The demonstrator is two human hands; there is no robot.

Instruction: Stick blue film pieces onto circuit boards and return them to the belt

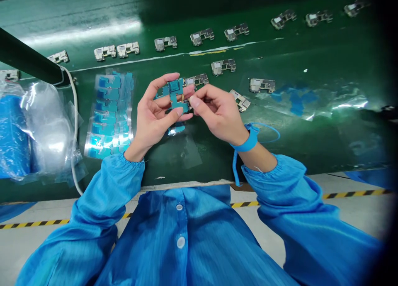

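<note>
A small circuit board with blue film on its face (178, 96) is held upright in my left hand (160, 107), thumb at its lower edge and fingers behind it. My right hand (217, 109) pinches at the board's right edge with thumb and forefinger; whether a bit of film is between the fingertips is hidden. A blue wrist strap (247, 141) with a coiled cord is around my right wrist. Just behind my hands lies a bare circuit board (199, 80), and another board (240, 100) rests beside my right hand.
A sheet of blue film pieces (107, 116) lies left of my hands. Several circuit boards (165, 43) are spread along the green bench. Plastic bags (46, 128), a white cable (74, 124) and a dark post (34, 55) stand at left. Clear film (298, 101) lies at right.
</note>
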